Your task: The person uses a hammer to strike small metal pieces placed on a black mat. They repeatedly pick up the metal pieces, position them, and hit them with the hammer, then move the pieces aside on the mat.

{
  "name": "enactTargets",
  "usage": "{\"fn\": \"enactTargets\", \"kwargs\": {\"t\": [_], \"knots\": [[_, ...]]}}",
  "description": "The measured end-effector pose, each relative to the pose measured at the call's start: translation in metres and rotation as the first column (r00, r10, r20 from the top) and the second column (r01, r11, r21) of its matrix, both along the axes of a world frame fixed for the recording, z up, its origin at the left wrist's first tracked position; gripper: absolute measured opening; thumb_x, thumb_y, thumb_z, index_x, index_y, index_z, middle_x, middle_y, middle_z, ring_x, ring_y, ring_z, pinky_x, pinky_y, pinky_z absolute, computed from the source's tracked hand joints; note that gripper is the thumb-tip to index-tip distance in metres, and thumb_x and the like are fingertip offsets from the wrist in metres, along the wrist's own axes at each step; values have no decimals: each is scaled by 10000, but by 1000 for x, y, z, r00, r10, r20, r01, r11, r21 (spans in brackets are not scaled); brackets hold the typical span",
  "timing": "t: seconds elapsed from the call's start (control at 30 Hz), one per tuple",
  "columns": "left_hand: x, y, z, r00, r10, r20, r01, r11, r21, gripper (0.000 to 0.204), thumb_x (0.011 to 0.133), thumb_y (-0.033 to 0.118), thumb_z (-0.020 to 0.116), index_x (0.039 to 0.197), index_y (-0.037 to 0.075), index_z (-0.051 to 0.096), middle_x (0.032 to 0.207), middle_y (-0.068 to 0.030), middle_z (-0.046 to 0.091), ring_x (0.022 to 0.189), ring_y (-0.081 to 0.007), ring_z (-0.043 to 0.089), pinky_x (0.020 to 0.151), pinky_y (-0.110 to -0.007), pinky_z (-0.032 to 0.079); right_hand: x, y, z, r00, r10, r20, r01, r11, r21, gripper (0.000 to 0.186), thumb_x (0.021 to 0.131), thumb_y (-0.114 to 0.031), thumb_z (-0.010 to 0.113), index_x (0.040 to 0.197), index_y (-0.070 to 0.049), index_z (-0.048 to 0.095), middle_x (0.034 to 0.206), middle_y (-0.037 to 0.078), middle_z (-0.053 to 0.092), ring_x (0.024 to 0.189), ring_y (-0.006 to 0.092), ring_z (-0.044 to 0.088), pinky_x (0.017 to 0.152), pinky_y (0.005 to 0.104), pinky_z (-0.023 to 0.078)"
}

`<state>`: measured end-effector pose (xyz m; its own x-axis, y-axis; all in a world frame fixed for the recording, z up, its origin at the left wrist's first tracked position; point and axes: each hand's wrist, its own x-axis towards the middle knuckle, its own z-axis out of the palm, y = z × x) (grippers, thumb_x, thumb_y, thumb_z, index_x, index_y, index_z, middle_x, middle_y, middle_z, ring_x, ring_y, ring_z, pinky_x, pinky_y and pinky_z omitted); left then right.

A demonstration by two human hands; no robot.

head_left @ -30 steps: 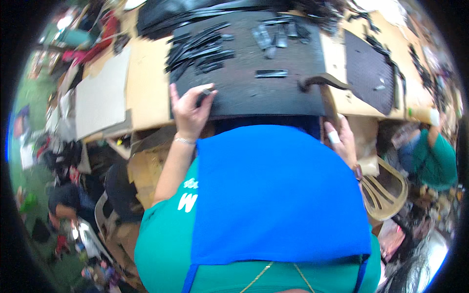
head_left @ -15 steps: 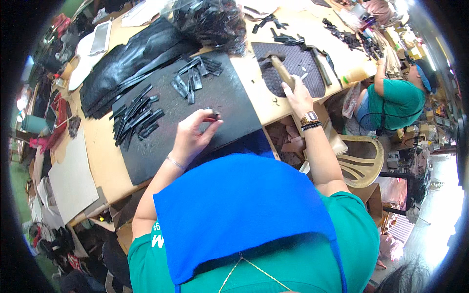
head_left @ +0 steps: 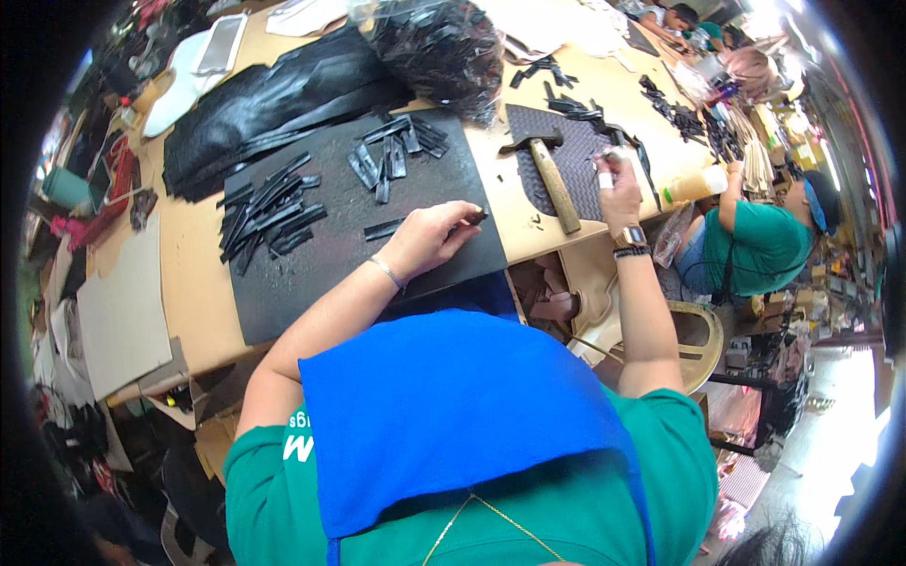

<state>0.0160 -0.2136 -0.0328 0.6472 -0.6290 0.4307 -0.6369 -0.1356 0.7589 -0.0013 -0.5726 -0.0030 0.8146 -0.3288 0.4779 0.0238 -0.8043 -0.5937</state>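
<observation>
My left hand point(head_left: 434, 241) is over the near right part of the black board point(head_left: 330, 274). Its thumb and fingers pinch a small black piece point(head_left: 479, 216), mostly hidden in the hand. Beside the wrist a black strip point(head_left: 382, 229) lies on the board. A hammer point(head_left: 554, 184) with a wooden handle rests partly on the dark patterned mat point(head_left: 528, 125). Above the mat's right part is my right hand point(head_left: 620, 193), fingers bent together, with a white wrap on one finger. Something pale shows at its fingertips, too blurred to name.
Two piles of black strips point(head_left: 269, 212) lie on the board. Behind are folded black sheets point(head_left: 274, 108) and a clear bag of black pieces point(head_left: 439, 52). A yellowish bottle point(head_left: 696, 185) stands at the right. A person in a green shirt point(head_left: 774, 247) sits beyond a chair point(head_left: 694, 344).
My right hand has let go of the hammer, now lying down, and moved right over the mat. My left hand has shifted right with its black piece; a strip shows beside it.
</observation>
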Motion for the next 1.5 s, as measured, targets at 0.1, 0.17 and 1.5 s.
{"fn": "enactTargets", "kwargs": {"t": [0.1, 0.17, 1.5], "knots": [[-1, 3, -3, 1000, 10, 2, -10, 1000, 17, 232, 889, 117, 708, 1093, 46, 625, 984, -136, 700, 871, -235, 726, 713, -344, 578, -25, 98, 67, 924, 251, 290, -360, 828, 430, 518, 979, -14, 558, 1433, -69, 313, 1066, 142, 668, 951, 135, 630, 825, 246, 520], [-2, 4, -2, 1000, 5, -22, -5, 1000, 2, 231, 888, 126, 710, 1091, 50, 629, 981, -136, 700, 862, -236, 725, 709, -341, 577, -53, 149, 96, 868, 304, 394, -462, 785, 412, 506, 978, -24, 563, 1427, -68, 334, 1073, 158, 668, 932, 145, 645, 787, 267, 542], [-2, 4, 1, 986, 29, 167, -13, 995, -97, 203, 898, 144, 678, 1074, 66, 614, 910, -133, 683, 856, -301, 695, 686, -386, 554, -58, 187, 104, 754, 503, 422, -588, 803, 95, 410, 926, 46, 622, 1295, -28, 460, 1114, 170, 660, 1025, 197, 674, 847, 289, 549]]}}
